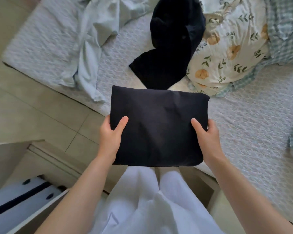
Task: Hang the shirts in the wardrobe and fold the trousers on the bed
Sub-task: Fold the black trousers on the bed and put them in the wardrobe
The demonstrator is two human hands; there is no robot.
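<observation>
**lurker_1:** so where are the trousers at right now?

**roomie:** standing right here lol. The folded black fabric rectangle (157,127) is up in both hands, held flat in front of the person, over the near corner of the white quilted bed (243,132). Can't tell if its far edge touches the bed.

**lurker_1:** and the grip?

**roomie:** the left hand (111,132) has the bundle's left edge and the right hand (208,134) has its right edge. Both thumbs lie on top. The fingers are curled underneath, clamped on the cloth and mostly hidden.

**lurker_1:** anything else around it?

**roomie:** just beyond the bundle there's an unfolded black garment (172,48) heaped on the bed, its near end right at the bundle's far edge from where I look. Beyond it to the left is a crumpled pale blue shirt (91,48), draped over the bed's side. Beyond it to the right is a cream pillow with orange flowers and green leaves (227,48), with a blue-green checked cloth (281,31) further right. Left of the bundle is beige tiled floor (32,115). Below the bundle are the person's own white trousers (150,200).
</observation>
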